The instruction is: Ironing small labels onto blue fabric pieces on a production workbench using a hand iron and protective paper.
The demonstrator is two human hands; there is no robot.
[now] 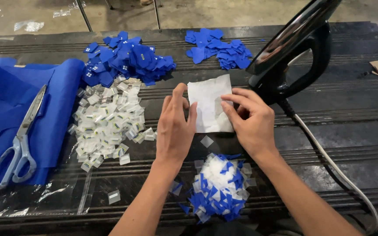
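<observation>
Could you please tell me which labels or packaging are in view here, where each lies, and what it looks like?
Heap of small white rectangular labels: left of the left hand, some marked with small dark and yellow patches.
Blue fabric pieces with small white labels: piled behind that heap.
Clear plastic wrapper: flat and crinkled, near left edge.

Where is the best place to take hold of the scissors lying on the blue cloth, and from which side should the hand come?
Probably at the pale blue handle loops, coming from the near table edge. The scissors lie flat on the blue cloth, closed, loops toward the person and blades pointing away, so fingers meet the loops first, away from the tips.
</observation>
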